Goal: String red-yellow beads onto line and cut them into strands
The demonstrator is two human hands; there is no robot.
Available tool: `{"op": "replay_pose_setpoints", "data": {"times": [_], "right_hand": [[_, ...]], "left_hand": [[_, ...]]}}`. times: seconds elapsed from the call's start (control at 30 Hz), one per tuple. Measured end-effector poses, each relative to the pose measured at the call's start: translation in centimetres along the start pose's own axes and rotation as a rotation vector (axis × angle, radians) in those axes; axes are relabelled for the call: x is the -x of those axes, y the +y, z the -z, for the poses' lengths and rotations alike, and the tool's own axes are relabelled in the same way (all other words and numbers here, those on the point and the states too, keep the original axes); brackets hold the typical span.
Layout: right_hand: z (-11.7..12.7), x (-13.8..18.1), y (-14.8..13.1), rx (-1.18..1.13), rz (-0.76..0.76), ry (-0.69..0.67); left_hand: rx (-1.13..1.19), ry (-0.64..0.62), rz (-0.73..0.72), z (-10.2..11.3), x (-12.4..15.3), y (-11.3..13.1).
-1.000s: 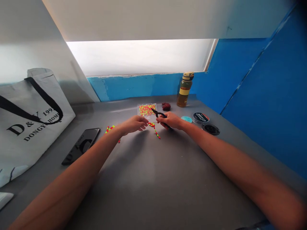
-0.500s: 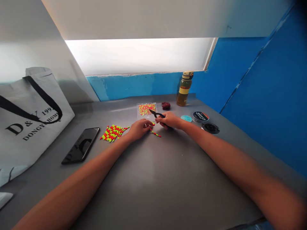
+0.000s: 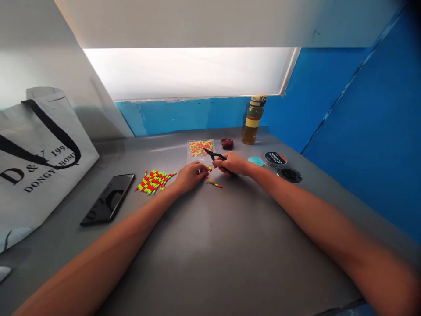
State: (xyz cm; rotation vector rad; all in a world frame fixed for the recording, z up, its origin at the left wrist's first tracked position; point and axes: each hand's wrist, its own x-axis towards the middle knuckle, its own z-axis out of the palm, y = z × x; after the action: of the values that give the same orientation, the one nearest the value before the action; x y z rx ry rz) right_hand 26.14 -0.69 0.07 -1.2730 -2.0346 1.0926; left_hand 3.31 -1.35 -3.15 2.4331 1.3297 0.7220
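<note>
Dark-handled pliers [image 3: 216, 155] are in my right hand [image 3: 233, 163], with their jaws pointing up and left over the bag. My left hand [image 3: 190, 175] rests on the table, its fingers pinched on a short string of red and yellow-green beads [image 3: 214, 182]. One end of that string trails on the grey surface below the fingertips. Left of this hand lies a dense cluster of the same red and yellow-green beads [image 3: 153, 181]. Just beyond the pliers sits a clear plastic bag of loose beads [image 3: 200, 148].
On the grey table [image 3: 210, 245] lie a black phone [image 3: 108, 199], a dark red bundle [image 3: 227, 143], a teal disc [image 3: 255, 161] and two round spools [image 3: 275, 159]. A bottle [image 3: 253, 120] stands at the back. A white bag [image 3: 42, 162] leans at left.
The view has shifted slightly. Both hands stay nearly in place, with the pliers and the bead string held as before.
</note>
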Motion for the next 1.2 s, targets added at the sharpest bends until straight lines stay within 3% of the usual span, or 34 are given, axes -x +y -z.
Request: {"op": "replay_pose_setpoints", "data": {"times": [0.6,1.2], "right_hand": [[0.0,-0.8,1.4,0.003,0.02,0.004],[-0.1,-0.5,0.8,-0.007,0.021,-0.008]], "left_hand": [[-0.023,-0.021,-0.032,-0.1,0.3,0.0],[0.013,0.015,-0.042,-0.5,-0.2,-0.6]]}}
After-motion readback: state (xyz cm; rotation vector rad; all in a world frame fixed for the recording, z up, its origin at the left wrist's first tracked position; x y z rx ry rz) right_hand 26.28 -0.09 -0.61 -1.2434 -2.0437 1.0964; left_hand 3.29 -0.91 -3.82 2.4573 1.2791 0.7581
